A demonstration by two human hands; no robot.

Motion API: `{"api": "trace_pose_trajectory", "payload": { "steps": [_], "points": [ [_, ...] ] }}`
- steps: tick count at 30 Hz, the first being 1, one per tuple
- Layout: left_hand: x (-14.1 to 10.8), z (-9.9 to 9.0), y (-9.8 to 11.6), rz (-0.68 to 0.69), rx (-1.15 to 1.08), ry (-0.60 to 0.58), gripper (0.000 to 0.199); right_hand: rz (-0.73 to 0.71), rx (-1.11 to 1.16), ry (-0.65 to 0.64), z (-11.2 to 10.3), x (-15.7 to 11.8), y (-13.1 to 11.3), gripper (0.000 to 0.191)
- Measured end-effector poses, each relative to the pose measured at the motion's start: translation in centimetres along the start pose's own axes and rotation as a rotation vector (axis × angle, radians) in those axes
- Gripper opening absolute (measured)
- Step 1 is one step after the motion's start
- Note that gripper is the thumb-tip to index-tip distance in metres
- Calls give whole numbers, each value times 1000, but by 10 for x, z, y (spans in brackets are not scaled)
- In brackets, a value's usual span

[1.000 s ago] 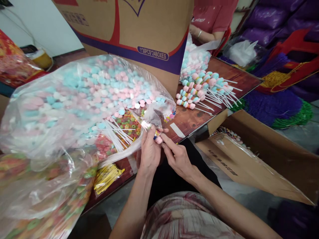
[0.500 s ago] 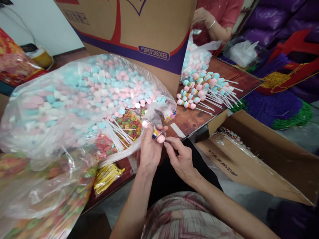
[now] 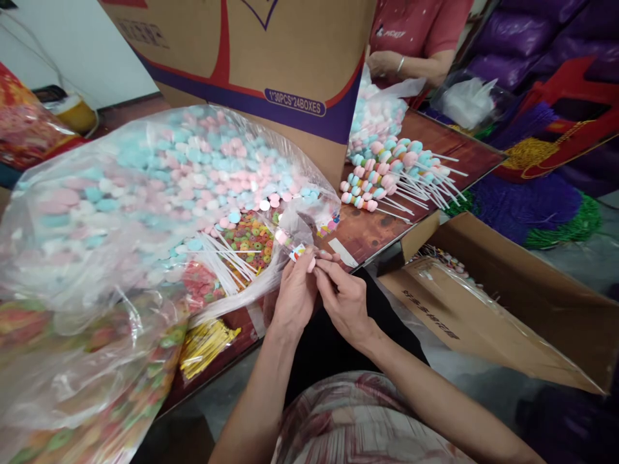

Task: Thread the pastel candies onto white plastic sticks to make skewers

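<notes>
A marshmallow candy skewer (image 3: 283, 238) in a clear printed wrapper lies between my hands, above the table's front edge. My left hand (image 3: 294, 296) is closed around its middle, the thumb on top. My right hand (image 3: 342, 298) pinches at the lower end, close against the left fingers; the stick there is hidden. Just beyond, a big clear bag (image 3: 145, 174) spills pink, blue and white marshmallows. White sticks (image 3: 225, 261) lie over colourful gummy rings (image 3: 256, 233) to the left. Yellow twist ties (image 3: 207, 347) sit nearer the edge.
Finished-looking skewers (image 3: 382, 171) are piled on the table (image 3: 372, 235) at the right. Below them stands an open carton (image 3: 449, 316) holding wrapped sticks. A large cardboard box (image 3: 242, 71) rises behind. Across the table a person in a red shirt (image 3: 416, 32) works beside another marshmallow bag (image 3: 380, 116).
My right hand has moved up and left against my left hand, and the fingers now cover more of the skewer's lower end. The other person's hand has lowered.
</notes>
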State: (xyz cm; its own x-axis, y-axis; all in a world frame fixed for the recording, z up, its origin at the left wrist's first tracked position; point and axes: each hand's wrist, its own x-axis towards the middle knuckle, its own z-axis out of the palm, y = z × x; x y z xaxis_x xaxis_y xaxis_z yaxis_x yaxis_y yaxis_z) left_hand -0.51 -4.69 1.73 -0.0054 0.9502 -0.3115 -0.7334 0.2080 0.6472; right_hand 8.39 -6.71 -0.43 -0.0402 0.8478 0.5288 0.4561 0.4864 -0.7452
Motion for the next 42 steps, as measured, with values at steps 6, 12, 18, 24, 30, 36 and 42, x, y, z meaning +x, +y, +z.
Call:
{"api": "trace_pose_trajectory", "payload": {
  "steps": [6, 12, 18, 24, 30, 36, 42],
  "points": [
    [2, 0, 8, -7, -43, 20, 18, 28, -204, -169, -9, 2, -4, 25],
    [1, 4, -1, -31, -43, 15, 19, 164, -114, -181, -14, 10, -4, 30],
    [4, 0, -16, -15, 51, 3, 18, 255, -11, -81, 0, 12, 1, 24],
    [3, 2, -8, -55, 48, -78, 25, 396, 257, -76, 1, 20, 2, 29],
    [9, 0, 24, -16, -54, -202, 52, 762, 753, -223, -11, 28, 0, 48],
    [18, -1, 26, 14, -71, -41, 32, 886, 874, -428, -13, 28, -2, 51],
    [18, 1, 20, 76, -92, 59, 26, 427, 163, -267, -19, 21, -13, 24]
  ]
}}
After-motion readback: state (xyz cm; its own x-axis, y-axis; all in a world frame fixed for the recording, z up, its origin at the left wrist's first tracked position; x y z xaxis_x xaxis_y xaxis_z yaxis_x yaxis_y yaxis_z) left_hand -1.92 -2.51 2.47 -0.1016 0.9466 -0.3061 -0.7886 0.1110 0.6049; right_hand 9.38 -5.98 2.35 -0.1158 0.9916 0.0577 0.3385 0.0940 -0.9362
